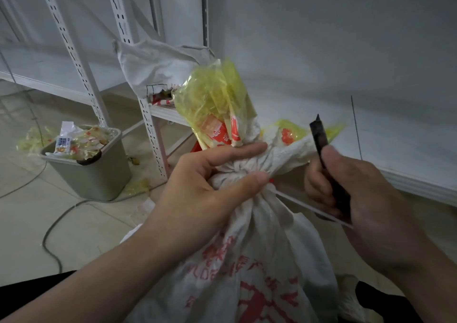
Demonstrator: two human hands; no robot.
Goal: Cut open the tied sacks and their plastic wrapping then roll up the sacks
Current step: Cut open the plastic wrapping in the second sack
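A white woven sack (249,261) with red printing stands in front of me, its neck bunched and tied. Yellow plastic wrapping (217,95) sticks up out of the neck. My left hand (210,181) grips the tied neck, thumb and fingers pinching the gathered cloth. My right hand (351,189) holds a dark utility knife (324,147) upright just right of the neck, blade tip pointing up. A thin white strap (309,209) runs from the knot toward my right hand.
A grey-green bin (91,172) full of yellow plastic scraps stands on the tiled floor at the left. White metal shelving (146,115) rises behind, with another white sack (153,68) draped on it. A cable (54,224) snakes across the floor. A low white shelf (408,174) runs along the right.
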